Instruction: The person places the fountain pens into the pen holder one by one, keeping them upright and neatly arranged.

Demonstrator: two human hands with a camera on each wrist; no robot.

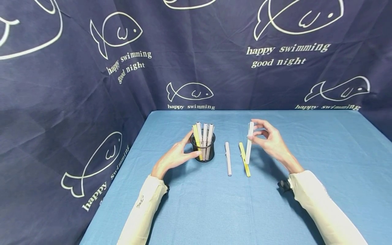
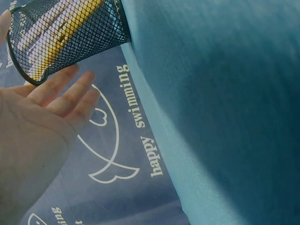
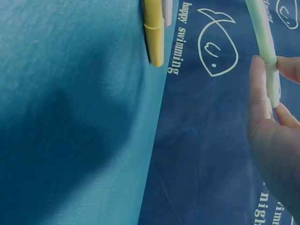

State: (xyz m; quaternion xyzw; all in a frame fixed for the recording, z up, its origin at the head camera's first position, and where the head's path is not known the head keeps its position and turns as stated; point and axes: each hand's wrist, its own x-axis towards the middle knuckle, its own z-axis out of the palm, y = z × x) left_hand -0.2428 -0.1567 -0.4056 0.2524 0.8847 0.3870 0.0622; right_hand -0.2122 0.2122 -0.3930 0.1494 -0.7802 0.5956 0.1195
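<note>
My left hand [image 1: 175, 156] holds a black mesh pen cup [image 1: 211, 152], thumb on the near side and index finger at its far left. Its other fingers extend past the cup in the left wrist view. In the cup stand a yellow pen [image 1: 195, 133] and several whitish pens. My right hand [image 1: 272, 142] pinches a pale capped pen [image 3: 263, 35] between thumb and fingers, nearly upright over the table. Just below it lies a yellow pen [image 1: 244, 160]. Left of that, a pale pinkish pen [image 1: 228, 159] lies on the cloth.
A blue cloth [image 1: 202, 211] covers the table. Behind and to the left hangs a dark blue curtain [image 1: 232, 85] with white fish drawings and lettering, meeting the table's far and left edges. The two loose pens lie between the cup and my right hand.
</note>
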